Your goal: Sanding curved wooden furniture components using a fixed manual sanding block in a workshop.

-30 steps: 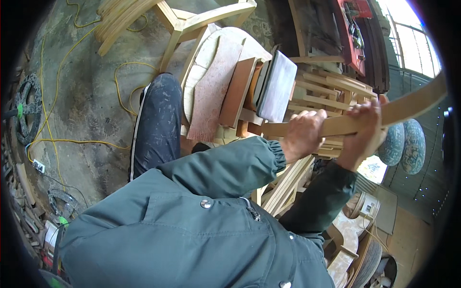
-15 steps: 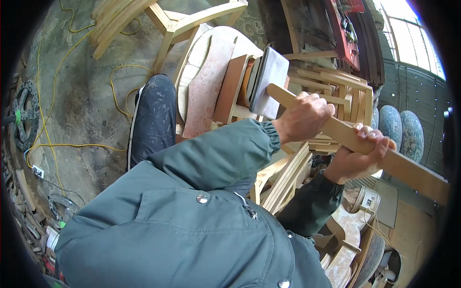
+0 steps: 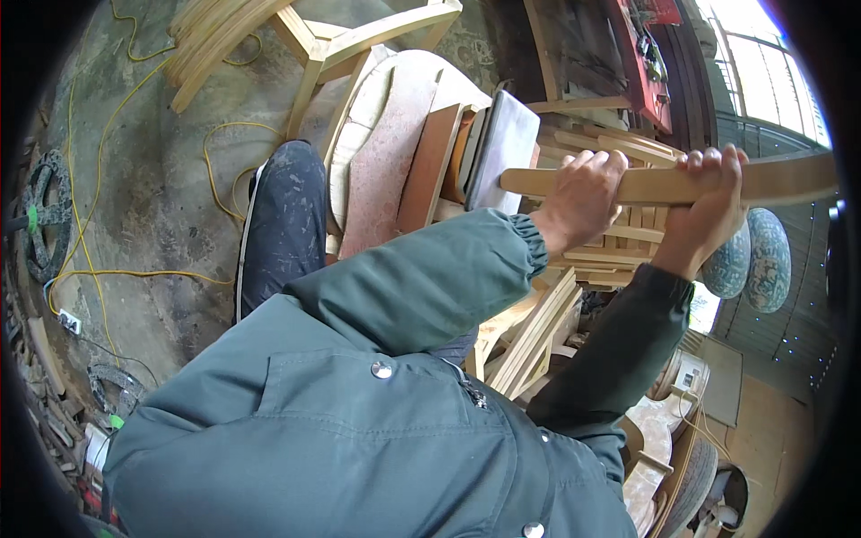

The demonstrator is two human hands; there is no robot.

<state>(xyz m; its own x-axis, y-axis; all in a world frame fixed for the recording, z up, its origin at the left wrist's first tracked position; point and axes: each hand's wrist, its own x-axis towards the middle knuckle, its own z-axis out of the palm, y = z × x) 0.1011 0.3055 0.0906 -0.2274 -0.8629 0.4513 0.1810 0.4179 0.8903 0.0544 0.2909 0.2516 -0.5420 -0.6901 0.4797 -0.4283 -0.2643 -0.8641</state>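
Note:
A long, flat strip of pale wood stretches from the middle of the view to the right rim. My left hand is wrapped round it near its rounded left end. Farther along, my right hand grips the same strip, its fingers curled over the upper edge. The strip's left end lies at the face of a smooth grey slab with a dark edge; I cannot tell if they touch. Left of the slab stand a reddish-brown board and a speckled pinkish board.
Pale wooden frames and stacked wooden parts lie beyond my arms. At the top left are curved wooden pieces. A yellow cord runs over the concrete floor. Two blue patterned rounded objects stand at the right.
The strip's right end has swung up, from sloping down to nearly level. My right hand has risen with it, and my left hand has shifted slightly right.

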